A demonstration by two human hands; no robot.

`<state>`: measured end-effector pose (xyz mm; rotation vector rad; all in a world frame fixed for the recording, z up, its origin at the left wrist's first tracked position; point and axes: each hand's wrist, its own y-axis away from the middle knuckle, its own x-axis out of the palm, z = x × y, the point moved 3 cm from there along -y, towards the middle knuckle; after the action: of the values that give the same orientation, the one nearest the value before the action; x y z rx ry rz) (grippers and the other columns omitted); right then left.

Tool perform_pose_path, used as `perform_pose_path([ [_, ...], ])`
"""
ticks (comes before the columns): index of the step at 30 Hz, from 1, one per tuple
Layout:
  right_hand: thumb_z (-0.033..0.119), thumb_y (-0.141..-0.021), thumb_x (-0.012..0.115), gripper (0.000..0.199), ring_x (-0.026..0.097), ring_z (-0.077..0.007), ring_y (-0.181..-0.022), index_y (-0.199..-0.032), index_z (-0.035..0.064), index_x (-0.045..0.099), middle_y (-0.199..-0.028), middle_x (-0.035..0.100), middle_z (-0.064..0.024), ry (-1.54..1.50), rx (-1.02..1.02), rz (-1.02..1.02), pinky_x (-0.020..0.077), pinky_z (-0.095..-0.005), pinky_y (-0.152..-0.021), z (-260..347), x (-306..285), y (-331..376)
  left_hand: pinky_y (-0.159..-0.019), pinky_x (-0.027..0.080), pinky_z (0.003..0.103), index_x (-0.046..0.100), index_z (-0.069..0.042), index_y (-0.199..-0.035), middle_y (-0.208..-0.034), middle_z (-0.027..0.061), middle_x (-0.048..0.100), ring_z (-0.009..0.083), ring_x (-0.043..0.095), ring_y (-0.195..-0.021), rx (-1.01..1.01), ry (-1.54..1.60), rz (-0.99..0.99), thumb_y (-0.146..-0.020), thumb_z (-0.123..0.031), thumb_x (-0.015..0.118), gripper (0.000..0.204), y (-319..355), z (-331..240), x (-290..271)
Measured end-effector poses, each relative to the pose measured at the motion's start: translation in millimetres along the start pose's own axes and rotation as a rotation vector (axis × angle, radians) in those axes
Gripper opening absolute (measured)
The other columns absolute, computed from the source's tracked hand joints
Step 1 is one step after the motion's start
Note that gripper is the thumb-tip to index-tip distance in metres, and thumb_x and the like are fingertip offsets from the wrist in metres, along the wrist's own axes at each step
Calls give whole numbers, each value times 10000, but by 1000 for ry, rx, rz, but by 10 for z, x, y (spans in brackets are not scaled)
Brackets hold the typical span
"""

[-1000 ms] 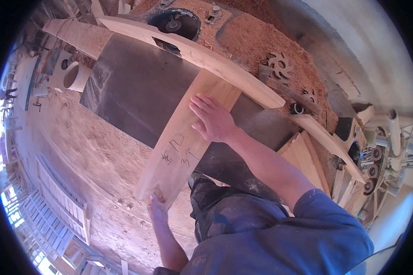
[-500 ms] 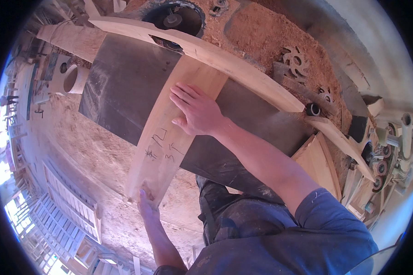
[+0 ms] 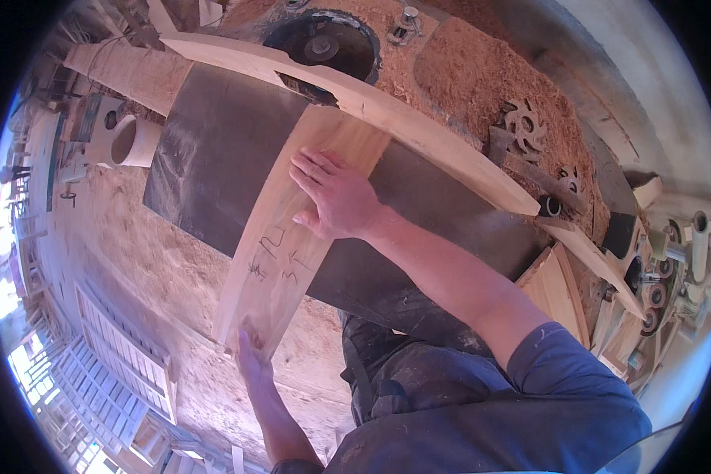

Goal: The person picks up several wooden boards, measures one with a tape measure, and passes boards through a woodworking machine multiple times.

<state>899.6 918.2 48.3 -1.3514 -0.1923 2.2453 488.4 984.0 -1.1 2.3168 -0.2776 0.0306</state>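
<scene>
Board point(image 3: 288, 237) lies under both hands, long axis running from the left hand point(image 3: 254, 359) away and slightly right, beneath the right hand point(image 3: 336, 193), up to the curved wooden fence point(image 3: 419, 134). Right hand is nearer the fence: palm down, fingers extended, laid flat on the board's top, not wrapped round it. Left hand grasps the near end, thumb on top, fingers hidden; that end overhangs the dark table point(image 3: 213, 150). Far end sits ahead of the right hand, by the fence opening point(image 3: 308, 87); can't tell if touching.
</scene>
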Motion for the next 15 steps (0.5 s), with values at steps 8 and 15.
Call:
perform_pose_path([
  [8, 441, -747, 701, 753, 383, -310, -1369, -1282, -65, 544, -1402, 494, -193, -9, 9, 55, 260, -424, -1160, 7, 115, -235, -1074, 410, 425, 399, -11, -1445, -1483, 126, 413, 270, 436, -1310, -13, 25, 35, -984, -394, 543, 616, -155, -194, -14],
  [15, 399, -695, 759, 736, 439, -310, -1322, -1237, -59, 565, -1346, 532, -185, -13, -8, -25, 320, -426, -1126, 36, 190, -457, -1088, 396, 427, 397, -14, -1448, -1481, 128, 409, 268, 405, -1336, -41, -38, -51, -984, -423, 531, 633, -361, -358, -113],
])
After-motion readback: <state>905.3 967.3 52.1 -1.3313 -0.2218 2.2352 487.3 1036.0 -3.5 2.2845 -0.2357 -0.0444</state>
